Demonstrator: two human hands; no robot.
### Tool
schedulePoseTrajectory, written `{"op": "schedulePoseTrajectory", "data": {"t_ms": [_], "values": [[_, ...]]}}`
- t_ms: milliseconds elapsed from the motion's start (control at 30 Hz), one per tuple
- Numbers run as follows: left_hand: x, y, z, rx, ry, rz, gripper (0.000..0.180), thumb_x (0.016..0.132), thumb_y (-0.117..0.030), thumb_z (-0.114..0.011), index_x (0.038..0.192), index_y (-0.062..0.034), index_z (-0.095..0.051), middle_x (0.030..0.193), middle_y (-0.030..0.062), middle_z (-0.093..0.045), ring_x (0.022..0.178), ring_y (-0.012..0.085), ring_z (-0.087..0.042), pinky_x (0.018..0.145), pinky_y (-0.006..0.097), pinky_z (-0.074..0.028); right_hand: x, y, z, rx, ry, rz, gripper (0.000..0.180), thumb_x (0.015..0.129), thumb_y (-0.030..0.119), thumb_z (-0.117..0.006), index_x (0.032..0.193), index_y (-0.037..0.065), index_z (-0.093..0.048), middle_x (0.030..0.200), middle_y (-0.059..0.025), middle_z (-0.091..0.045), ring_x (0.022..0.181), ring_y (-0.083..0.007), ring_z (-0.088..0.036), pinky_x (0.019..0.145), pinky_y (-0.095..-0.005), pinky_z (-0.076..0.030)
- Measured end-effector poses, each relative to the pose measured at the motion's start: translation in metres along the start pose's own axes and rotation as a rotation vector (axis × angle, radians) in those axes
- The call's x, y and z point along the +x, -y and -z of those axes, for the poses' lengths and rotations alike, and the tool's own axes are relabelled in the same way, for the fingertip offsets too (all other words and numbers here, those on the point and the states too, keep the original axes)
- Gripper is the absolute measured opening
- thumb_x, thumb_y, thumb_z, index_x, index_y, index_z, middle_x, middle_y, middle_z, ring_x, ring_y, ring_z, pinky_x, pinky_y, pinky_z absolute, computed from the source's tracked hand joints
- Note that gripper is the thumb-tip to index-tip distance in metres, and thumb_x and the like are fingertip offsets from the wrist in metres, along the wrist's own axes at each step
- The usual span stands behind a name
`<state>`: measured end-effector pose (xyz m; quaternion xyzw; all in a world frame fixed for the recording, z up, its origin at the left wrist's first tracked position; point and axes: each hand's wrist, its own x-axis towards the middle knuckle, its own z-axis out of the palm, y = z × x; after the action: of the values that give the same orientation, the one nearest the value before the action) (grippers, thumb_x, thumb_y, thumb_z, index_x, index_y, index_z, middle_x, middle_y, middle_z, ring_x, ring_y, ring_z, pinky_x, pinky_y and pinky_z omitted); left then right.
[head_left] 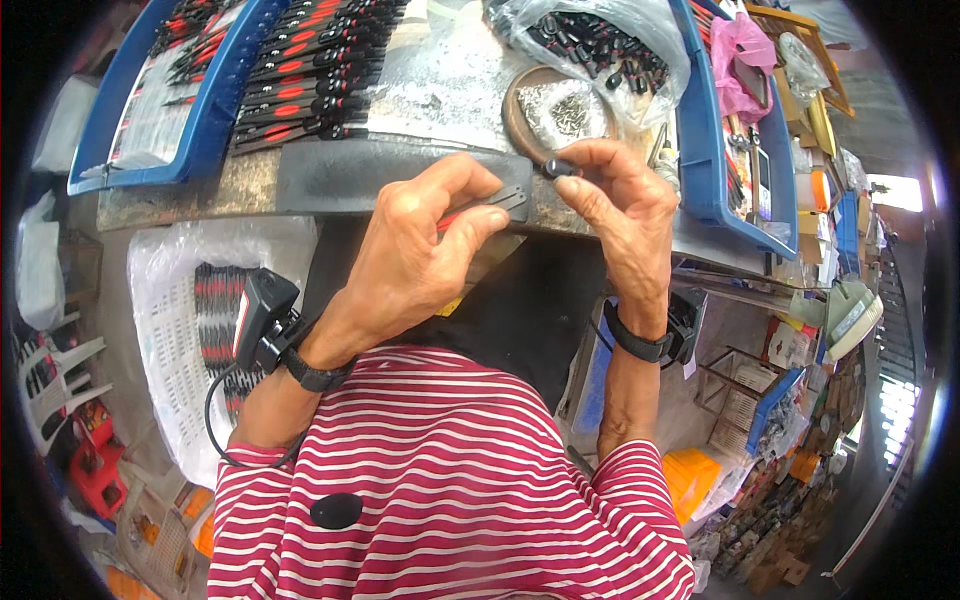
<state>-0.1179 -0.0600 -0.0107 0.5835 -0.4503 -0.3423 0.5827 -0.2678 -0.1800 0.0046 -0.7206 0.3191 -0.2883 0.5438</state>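
My left hand [425, 235] is closed on a slim red-and-black piece [512, 197], whose dark flat tip has small holes and points right over the bench edge. Its other end is hidden in my palm. In my right hand [630, 215], a small black cap-like part [558, 169] is pinched between thumb and fingertips. A short gap separates the part from the tip. Just beyond my right hand sits a round brown dish [512, 112] of small metal pins. Behind it an open clear plastic bag [665, 55] holds many small black parts.
Red-and-black slim tools [310, 75] lie stacked at the far left, beside a blue tray [205, 125]. Another blue tray [708, 150] stands to the right. A black strip [400, 180] lines the bench's front edge. Below left, a white basket [165, 320] holds more tools.
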Motion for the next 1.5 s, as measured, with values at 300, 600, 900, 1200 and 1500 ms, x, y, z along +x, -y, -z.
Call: {"op": "schedulePoseTrajectory", "data": {"t_ms": [300,600,900,1200,1500], "values": [[0.003,0.006,-0.003,0.135,-0.006,-0.114,0.014,0.078,-0.005,-0.061,0.088,0.0038,-0.057,0.072,0.0199,-0.060,0.061,0.0311,-0.061,0.055,0.034,-0.045,-0.009,0.000,-0.009,0.084,0.071,-0.047,0.022,0.082,0.004,-0.065,0.103,-0.002,-0.062,0.085,0.0006,-0.061,0.074,-0.0038,-0.054,0.065,-0.0168,-0.044],[0.005,0.003,-0.002,0.188,0.049,-0.035,0.013,0.079,-0.004,-0.059,0.089,0.0040,-0.056,0.071,0.0154,-0.059,0.064,0.0240,-0.058,0.057,0.032,-0.044,-0.011,-0.004,-0.006,0.120,0.089,-0.035,0.021,0.082,0.002,-0.064,0.103,-0.001,-0.062,0.088,-0.0001,-0.061,0.079,-0.0043,-0.055,0.069,-0.0173,-0.044],[0.002,0.001,0.002,0.251,0.137,0.067,0.010,0.081,0.001,-0.058,0.090,0.0050,-0.057,0.074,0.0091,-0.059,0.069,0.0104,-0.053,0.063,0.025,-0.044,-0.015,-0.006,-0.012,0.114,0.110,-0.053,0.020,0.081,0.000,-0.063,0.101,0.000,-0.062,0.088,-0.0002,-0.060,0.078,-0.0049,-0.055,0.070,-0.0180,-0.045],[-0.004,0.003,0.008,0.300,0.154,-0.028,0.012,0.078,-0.001,-0.059,0.089,0.0052,-0.056,0.072,0.0151,-0.059,0.065,0.0175,-0.057,0.061,0.028,-0.044,-0.023,-0.011,-0.020,0.006,0.103,0.006,0.018,0.080,-0.002,-0.063,0.098,0.000,-0.063,0.084,-0.0023,-0.060,0.073,-0.0062,-0.055,0.064,-0.0194,-0.044],[-0.009,0.008,0.013,0.333,0.177,-0.083,0.013,0.078,-0.003,-0.059,0.087,0.0051,-0.055,0.069,0.0170,-0.057,0.060,0.0231,-0.057,0.057,0.031,-0.043,-0.031,-0.011,-0.028,0.019,0.126,-0.011,0.017,0.079,-0.003,-0.061,0.095,0.000,-0.063,0.080,-0.0035,-0.059,0.072,-0.0076,-0.055,0.064,-0.0209,-0.044]]}}
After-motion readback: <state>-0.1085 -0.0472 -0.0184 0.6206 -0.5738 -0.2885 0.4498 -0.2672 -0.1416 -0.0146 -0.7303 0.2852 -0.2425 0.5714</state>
